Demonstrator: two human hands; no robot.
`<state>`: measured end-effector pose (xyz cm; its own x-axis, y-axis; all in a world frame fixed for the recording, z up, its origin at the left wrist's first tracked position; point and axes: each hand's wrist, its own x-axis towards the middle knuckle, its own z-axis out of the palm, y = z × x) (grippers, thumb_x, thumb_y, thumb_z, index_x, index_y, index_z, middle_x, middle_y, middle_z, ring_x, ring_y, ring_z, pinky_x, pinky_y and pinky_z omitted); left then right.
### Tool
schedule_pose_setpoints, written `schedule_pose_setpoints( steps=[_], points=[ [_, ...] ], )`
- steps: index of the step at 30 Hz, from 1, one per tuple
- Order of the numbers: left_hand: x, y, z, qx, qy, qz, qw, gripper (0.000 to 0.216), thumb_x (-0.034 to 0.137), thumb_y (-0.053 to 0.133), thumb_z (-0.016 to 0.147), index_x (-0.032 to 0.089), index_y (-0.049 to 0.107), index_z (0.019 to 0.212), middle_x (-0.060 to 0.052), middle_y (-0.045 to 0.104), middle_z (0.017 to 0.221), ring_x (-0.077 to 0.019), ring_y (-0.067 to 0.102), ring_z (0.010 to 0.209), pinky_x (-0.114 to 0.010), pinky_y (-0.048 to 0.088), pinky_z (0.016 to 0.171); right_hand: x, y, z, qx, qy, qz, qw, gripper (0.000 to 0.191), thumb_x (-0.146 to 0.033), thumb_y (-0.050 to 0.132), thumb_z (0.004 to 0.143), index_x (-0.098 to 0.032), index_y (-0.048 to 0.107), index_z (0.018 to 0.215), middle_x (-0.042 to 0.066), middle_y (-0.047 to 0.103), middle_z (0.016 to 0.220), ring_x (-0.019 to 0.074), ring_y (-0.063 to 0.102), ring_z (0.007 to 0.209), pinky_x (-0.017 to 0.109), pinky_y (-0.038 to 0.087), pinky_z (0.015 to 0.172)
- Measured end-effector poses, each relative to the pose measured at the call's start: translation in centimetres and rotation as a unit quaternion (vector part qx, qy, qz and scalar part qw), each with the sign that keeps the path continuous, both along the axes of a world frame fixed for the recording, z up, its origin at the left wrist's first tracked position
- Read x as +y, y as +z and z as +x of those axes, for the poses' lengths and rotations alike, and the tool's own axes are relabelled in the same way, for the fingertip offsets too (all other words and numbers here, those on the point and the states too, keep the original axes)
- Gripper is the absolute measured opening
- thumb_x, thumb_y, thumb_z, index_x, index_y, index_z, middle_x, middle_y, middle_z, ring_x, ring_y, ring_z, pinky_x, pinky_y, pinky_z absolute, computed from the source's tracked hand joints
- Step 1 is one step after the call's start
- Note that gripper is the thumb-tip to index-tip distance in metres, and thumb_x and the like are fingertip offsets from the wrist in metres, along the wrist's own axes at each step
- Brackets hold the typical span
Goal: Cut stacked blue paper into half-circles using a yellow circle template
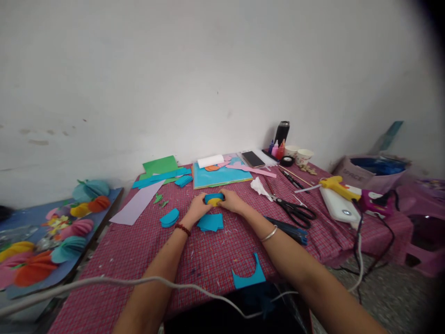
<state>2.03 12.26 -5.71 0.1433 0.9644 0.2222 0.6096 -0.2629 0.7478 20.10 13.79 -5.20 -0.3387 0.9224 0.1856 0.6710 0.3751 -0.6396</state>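
Between my left hand (197, 207) and my right hand (232, 201), a blue paper piece (210, 196) is held at both ends. A yellow round piece (214, 202) shows against it; whether the two are joined I cannot tell. The fingers of both hands are closed on its edges, and their tips are partly hidden. Just below my hands, several blue paper pieces (211, 222) lie in a small pile. To the left of my left wrist rests a stack of folded blue half-circles (169, 218). Green paper scraps (158, 198) lie further left.
Black scissors (295, 211) and a crumpled white tissue (259, 186) lie to the right. Beyond them a yellow glue gun (335, 184) rests on a white power bank (339, 204). Coloured sheets (222, 178) and a phone (253, 159) are at the back. A white cable (146, 279) crosses in front.
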Motion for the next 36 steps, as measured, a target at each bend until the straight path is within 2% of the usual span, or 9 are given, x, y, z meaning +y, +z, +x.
schedule_pose_setpoints(
  steps=[5,8,12,21,27,29,31,33,36],
  points=[
    [0.1,-0.2,-0.1,0.017,0.002,0.015,1.0,0.011,0.018,0.06,0.063,0.016,0.055,0.072,0.005,0.05,0.061,-0.0104,0.044,0.057,-0.021,0.031,0.05,0.0,-0.1,0.2,0.001,0.003,0.002,1.0,0.03,-0.016,0.066,0.067,-0.015,0.056,0.096,0.001,0.06,0.081,0.0121,0.05,0.069,0.021,0.032,0.06],
    [0.0,-0.3,-0.2,0.033,-0.007,0.018,0.999,0.004,0.019,0.058,0.064,0.016,0.055,0.066,0.005,0.048,0.057,-0.0111,0.043,0.056,-0.021,0.03,0.05,-0.2,0.1,0.3,-0.012,0.016,0.01,1.0,0.018,-0.014,0.064,0.068,-0.015,0.059,0.085,0.0,0.059,0.076,0.0118,0.049,0.067,0.021,0.03,0.06],
    [-0.1,-0.4,-0.1,0.057,-0.019,0.028,0.998,0.006,0.02,0.058,0.065,0.016,0.056,0.062,0.004,0.049,0.058,-0.0119,0.044,0.058,-0.022,0.031,0.052,-0.6,0.6,0.3,-0.041,0.036,0.023,0.998,0.003,-0.017,0.062,0.071,-0.015,0.06,0.072,0.0,0.06,0.071,0.0126,0.05,0.067,0.022,0.029,0.059],
    [0.0,-0.3,0.0,0.079,-0.021,0.047,0.996,0.009,0.02,0.06,0.068,0.016,0.056,0.06,0.001,0.052,0.065,-0.0138,0.046,0.065,-0.025,0.033,0.06,-1.0,1.0,0.2,-0.112,0.042,0.054,0.991,0.008,-0.019,0.057,0.077,-0.014,0.063,0.08,0.008,0.065,0.082,0.0186,0.055,0.075,0.026,0.031,0.064],
    [-0.1,0.3,0.2,0.034,-0.027,0.018,0.999,0.008,0.018,0.062,0.066,0.016,0.057,0.06,0.001,0.053,0.064,-0.0127,0.044,0.063,-0.024,0.03,0.059,-2.1,2.4,0.1,-0.13,0.03,0.086,0.987,0.018,-0.027,0.06,0.076,-0.015,0.063,0.09,0.012,0.062,0.1,0.0229,0.053,0.093,0.029,0.033,0.075],
    [-0.3,0.8,0.2,0.005,-0.032,-0.003,0.999,0.01,0.02,0.064,0.064,0.016,0.057,0.058,0.002,0.052,0.061,-0.012,0.043,0.06,-0.024,0.028,0.055,-2.4,3.0,0.0,-0.08,0.027,0.082,0.993,0.018,-0.029,0.062,0.074,-0.017,0.063,0.087,0.01,0.061,0.101,0.0233,0.051,0.097,0.031,0.033,0.079],
    [-0.6,1.3,0.2,-0.03,-0.042,-0.032,0.998,0.014,0.021,0.066,0.061,0.015,0.056,0.054,0.003,0.05,0.056,-0.0108,0.041,0.056,-0.023,0.026,0.052,-2.4,3.2,0.1,0.036,0.031,0.026,0.999,0.012,-0.026,0.065,0.07,-0.017,0.063,0.077,0.005,0.062,0.088,0.0207,0.051,0.091,0.03,0.032,0.078],
    [-1.0,1.8,0.2,-0.073,-0.052,-0.065,0.994,0.016,0.021,0.069,0.057,0.015,0.056,0.052,0.004,0.049,0.052,-0.0096,0.04,0.051,-0.023,0.025,0.049,-2.1,3.2,0.2,0.149,0.031,-0.044,0.987,0.007,-0.021,0.065,0.066,-0.016,0.06,0.066,0.001,0.059,0.072,0.0166,0.05,0.078,0.027,0.033,0.073],
    [-1.3,2.5,0.3,-0.159,-0.056,-0.106,0.98,0.021,0.029,0.072,0.057,0.014,0.057,0.06,0.005,0.049,0.051,-0.0079,0.039,0.046,-0.021,0.027,0.046,-1.6,2.8,0.4,0.233,0.019,-0.098,0.967,0.012,-0.025,0.061,0.067,-0.016,0.054,0.063,-0.002,0.053,0.061,0.0126,0.047,0.063,0.025,0.034,0.062]
  ],
)
